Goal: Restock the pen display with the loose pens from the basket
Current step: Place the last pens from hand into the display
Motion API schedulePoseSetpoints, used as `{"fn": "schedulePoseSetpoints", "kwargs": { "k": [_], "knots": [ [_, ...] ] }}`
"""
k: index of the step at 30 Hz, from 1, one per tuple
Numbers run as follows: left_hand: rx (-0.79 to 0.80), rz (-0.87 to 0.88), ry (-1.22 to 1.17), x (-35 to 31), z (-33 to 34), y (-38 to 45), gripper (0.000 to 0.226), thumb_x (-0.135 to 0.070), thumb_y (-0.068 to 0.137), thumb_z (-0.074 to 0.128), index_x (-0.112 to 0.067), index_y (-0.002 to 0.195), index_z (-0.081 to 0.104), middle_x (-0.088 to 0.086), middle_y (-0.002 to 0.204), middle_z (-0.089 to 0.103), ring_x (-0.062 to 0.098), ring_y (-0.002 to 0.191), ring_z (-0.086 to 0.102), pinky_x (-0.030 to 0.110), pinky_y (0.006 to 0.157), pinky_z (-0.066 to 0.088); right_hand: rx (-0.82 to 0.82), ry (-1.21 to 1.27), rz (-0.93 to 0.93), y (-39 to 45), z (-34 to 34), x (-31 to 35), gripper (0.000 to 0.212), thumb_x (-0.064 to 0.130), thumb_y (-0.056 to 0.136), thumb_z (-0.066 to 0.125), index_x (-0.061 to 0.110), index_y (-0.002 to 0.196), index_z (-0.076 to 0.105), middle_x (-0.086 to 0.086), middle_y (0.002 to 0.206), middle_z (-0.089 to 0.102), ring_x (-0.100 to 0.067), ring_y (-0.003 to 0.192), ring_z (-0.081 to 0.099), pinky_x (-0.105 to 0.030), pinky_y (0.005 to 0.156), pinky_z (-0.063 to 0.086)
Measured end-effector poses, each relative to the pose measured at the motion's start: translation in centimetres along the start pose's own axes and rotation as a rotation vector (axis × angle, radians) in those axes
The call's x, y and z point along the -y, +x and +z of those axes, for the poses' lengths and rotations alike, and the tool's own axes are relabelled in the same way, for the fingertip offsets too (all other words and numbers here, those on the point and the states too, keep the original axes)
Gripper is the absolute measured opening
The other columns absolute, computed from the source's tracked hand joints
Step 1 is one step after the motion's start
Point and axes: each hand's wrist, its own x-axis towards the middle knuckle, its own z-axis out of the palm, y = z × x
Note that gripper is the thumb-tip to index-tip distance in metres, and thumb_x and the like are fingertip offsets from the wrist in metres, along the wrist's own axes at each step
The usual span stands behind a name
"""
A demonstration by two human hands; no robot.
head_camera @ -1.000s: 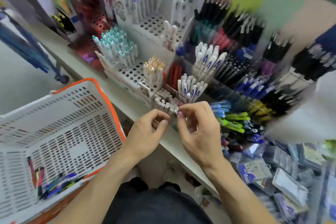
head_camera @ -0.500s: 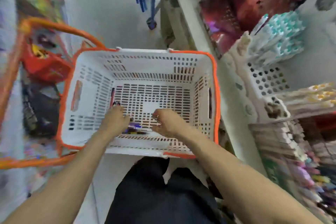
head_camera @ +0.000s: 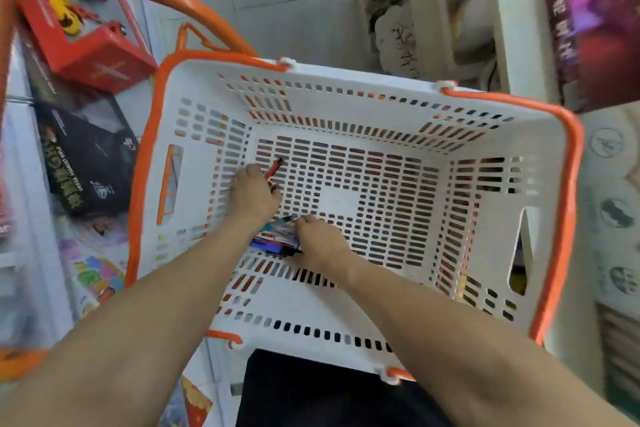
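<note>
— Where are the hands?

— Both reach down to the floor of a white basket with an orange rim. The left hand is curled over a red pen, whose tip pokes out beyond the knuckles; the fingers look closed around it, though the grip itself is hidden.

— And the right?

— The right hand rests, fingers bent downward, on a small pile of loose pens, blue and dark ones, lying just beside and partly under its fingertips. Whether it has pinched one, I cannot tell.

— Anything else nearby?

— A red box and a black box on the shelving left of the left hand.
</note>
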Motion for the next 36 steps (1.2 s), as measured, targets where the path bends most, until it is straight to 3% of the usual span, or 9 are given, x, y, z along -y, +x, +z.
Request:
{"fn": "schedulePoseSetpoints", "kwargs": {
  "k": [4,9,13,16,21,25,31,34,36],
  "knots": [
    [0.041,0.193,0.165,0.8,0.3,0.5,0.037,-0.032,0.089,0.067,-0.008,0.115,0.057,0.014,0.117,0.054,0.033,0.111,0.049,0.043,0.096,0.044,0.007,-0.125,-0.051,0.4,0.7,-0.4,0.045,0.032,0.095,0.070,0.008,0.129,0.052,-0.013,0.123,0.058,-0.031,0.114,0.058,-0.043,0.089,0.053],
    [0.394,0.427,0.091,1.5,-0.1,-1.1,0.014,-0.022,0.090,0.067,-0.021,0.100,0.057,-0.005,0.095,0.052,0.019,0.086,0.054,0.028,0.070,0.039,0.006,-0.083,-0.086,-0.5,0.8,-1.3,0.037,0.023,0.099,0.061,0.010,0.131,0.050,-0.013,0.127,0.056,-0.032,0.116,0.054,-0.044,0.089,0.050],
    [0.620,0.482,0.131,2.5,0.1,-3.0,0.029,-0.021,0.082,0.071,-0.024,0.103,0.052,-0.006,0.091,0.060,0.017,0.082,0.057,0.026,0.068,0.043,0.041,0.070,-0.039,-1.5,0.7,-2.2,0.027,0.027,0.098,0.063,0.011,0.120,0.059,-0.011,0.115,0.065,-0.031,0.103,0.062,-0.040,0.084,0.053],
    [0.722,0.488,0.302,2.6,0.8,-3.5,0.043,-0.028,0.082,0.074,-0.016,0.118,0.054,0.003,0.109,0.063,0.019,0.092,0.058,0.031,0.079,0.049,0.046,0.178,0.085,-2.3,0.5,-2.7,0.027,0.034,0.093,0.070,0.013,0.111,0.066,-0.007,0.104,0.071,-0.027,0.092,0.066,-0.037,0.078,0.055],
    [0.851,0.427,0.436,1.0,0.8,-3.2,0.041,-0.030,0.083,0.072,-0.014,0.118,0.057,0.006,0.107,0.065,0.024,0.095,0.062,0.034,0.077,0.052,0.087,0.292,0.190,-2.8,0.3,-2.8,0.037,0.029,0.086,0.074,0.012,0.118,0.063,-0.006,0.107,0.072,-0.026,0.094,0.068,-0.038,0.080,0.058],
    [0.986,0.323,0.530,0.0,1.1,-3.0,0.059,-0.040,0.076,0.076,-0.018,0.125,0.055,0.002,0.111,0.062,0.020,0.098,0.062,0.033,0.083,0.055,0.209,0.327,0.201,-2.9,0.1,-2.8,0.037,0.025,0.089,0.069,0.013,0.123,0.061,-0.007,0.112,0.070,-0.026,0.098,0.066,-0.034,0.081,0.055],
    [1.065,0.323,0.578,-1.2,0.9,-3.3,0.052,-0.042,0.068,0.079,-0.021,0.110,0.057,0.000,0.107,0.061,0.018,0.093,0.062,0.033,0.076,0.055,0.276,0.414,0.170,-3.6,-0.3,-3.8,0.032,0.017,0.088,0.069,0.012,0.119,0.064,-0.006,0.110,0.068,-0.021,0.092,0.060,-0.027,0.075,0.045],
    [1.061,0.334,0.565,-1.4,1.3,-3.9,0.044,-0.036,0.069,0.079,-0.021,0.102,0.055,0.001,0.101,0.061,0.016,0.084,0.059,0.028,0.066,0.048,0.223,0.697,0.302,-3.8,-0.1,-4.8,0.039,0.012,0.082,0.080,0.014,0.115,0.058,0.005,0.097,0.061,-0.012,0.080,0.058,-0.021,0.067,0.047],
    [1.050,0.315,0.525,-1.4,1.2,-4.2,0.043,-0.033,0.070,0.080,-0.019,0.102,0.055,0.002,0.098,0.061,0.017,0.082,0.059,0.028,0.065,0.048,0.226,0.958,0.392,-4.1,-0.5,-5.2,0.047,0.002,0.080,0.083,0.010,0.116,0.055,0.000,0.096,0.059,-0.013,0.078,0.062,-0.025,0.067,0.057]
  ]
}}
